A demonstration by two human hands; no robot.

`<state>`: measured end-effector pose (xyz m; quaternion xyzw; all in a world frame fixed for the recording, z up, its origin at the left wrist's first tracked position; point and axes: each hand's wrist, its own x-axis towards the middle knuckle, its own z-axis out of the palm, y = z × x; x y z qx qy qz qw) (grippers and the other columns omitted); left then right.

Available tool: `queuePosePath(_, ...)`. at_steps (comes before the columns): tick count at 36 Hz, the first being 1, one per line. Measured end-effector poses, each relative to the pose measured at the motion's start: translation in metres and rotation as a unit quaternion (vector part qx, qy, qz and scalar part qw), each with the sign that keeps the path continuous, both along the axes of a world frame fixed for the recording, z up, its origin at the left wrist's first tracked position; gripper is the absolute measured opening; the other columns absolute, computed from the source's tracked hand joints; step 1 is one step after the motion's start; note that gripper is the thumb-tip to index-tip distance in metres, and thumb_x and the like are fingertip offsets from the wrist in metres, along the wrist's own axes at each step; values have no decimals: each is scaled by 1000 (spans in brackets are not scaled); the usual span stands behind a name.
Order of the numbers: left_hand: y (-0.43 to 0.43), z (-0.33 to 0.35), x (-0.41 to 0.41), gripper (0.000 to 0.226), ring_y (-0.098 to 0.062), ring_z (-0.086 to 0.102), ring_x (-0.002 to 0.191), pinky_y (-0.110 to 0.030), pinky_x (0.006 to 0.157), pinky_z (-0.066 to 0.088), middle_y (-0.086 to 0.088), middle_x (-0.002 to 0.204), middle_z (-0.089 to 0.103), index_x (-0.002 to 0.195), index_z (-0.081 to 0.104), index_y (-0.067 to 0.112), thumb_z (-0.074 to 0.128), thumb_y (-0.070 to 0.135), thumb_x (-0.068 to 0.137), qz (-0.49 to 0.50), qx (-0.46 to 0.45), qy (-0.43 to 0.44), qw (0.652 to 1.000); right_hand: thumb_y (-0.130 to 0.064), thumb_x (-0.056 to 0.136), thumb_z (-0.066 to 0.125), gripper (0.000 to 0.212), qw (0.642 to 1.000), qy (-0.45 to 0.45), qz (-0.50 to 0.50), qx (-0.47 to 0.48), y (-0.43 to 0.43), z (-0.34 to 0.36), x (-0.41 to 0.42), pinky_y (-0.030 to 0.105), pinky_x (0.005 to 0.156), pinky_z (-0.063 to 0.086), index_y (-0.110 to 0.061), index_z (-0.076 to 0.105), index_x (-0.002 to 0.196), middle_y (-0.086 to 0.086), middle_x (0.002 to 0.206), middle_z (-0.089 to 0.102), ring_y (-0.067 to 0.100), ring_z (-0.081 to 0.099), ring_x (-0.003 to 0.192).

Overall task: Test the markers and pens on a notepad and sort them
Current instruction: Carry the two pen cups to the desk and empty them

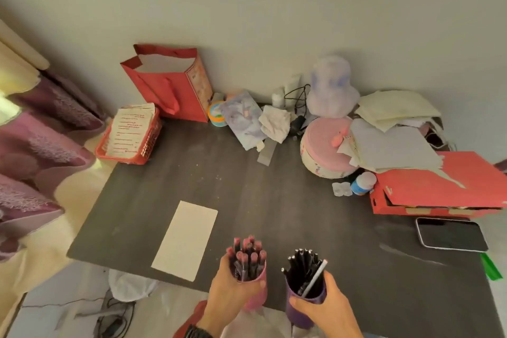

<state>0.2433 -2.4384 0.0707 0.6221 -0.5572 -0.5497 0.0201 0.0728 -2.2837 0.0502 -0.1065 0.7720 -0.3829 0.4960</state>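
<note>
My left hand (229,295) wraps the pink cup (258,300), my right hand (330,309) the purple cup (297,313) — both crammed, at the table (274,200) edge; a tilt could spill pens (248,258) off it.

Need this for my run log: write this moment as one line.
left hand: holds pink cup of markers | right hand: holds purple cup of pens | notepad: on table

The middle of the counter (274,200) lies open between the notepad (184,240) (near left) and the phone (451,234), near right. A red basket (142,155), red bag (170,88), pink tin (323,151) and red box (439,189) crowd the far edge.
</note>
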Motion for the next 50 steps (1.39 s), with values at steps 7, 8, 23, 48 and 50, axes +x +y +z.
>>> queuePosePath(7,-47,-3,-42,69,25,57,72,3,60,40,35,85,67,117,45,38,86,38,61,-110,19,4,994,-27,51,100,114,986,18,-153,60,-18,-14,11,24,94,44,-22,43,149,-9,111,66,10,61,97)
queuePosePath(8,-55,-4,-46,73,24,58,76,2,61,41,32,92,67,116,46,41,86,43,56,-134,21,6,991,-26,52,100,113,984,15,-161,73,-23,-15,10,24,92,44,-20,42,149,-7,110,64,12,60,96)
queuePosePath(23,-131,-81,-130,76,-13,68,97,-39,87,57,7,110,68,117,51,25,81,67,61,-270,123,28,954,-31,73,89,65,979,19,-189,73,-85,-42,-54,41,91,57,-19,57,129,1,120,68,21,67,105)
queuePosePath(48,-136,-97,-169,130,-32,52,126,-50,108,42,-11,146,44,153,-24,20,69,68,77,-321,219,-71,919,-81,75,62,82,963,38,114,240,-133,-67,-139,30,77,53,-19,56,130,8,121,66,22,65,100)
queuePosePath(50,-134,-96,-165,129,-32,51,127,-48,108,42,-11,147,43,154,-21,19,68,71,76,-342,218,-87,910,-80,75,62,81,961,36,122,244,-128,-64,-133,29,76,52,-20,55,129,7,121,66,22,65,100)
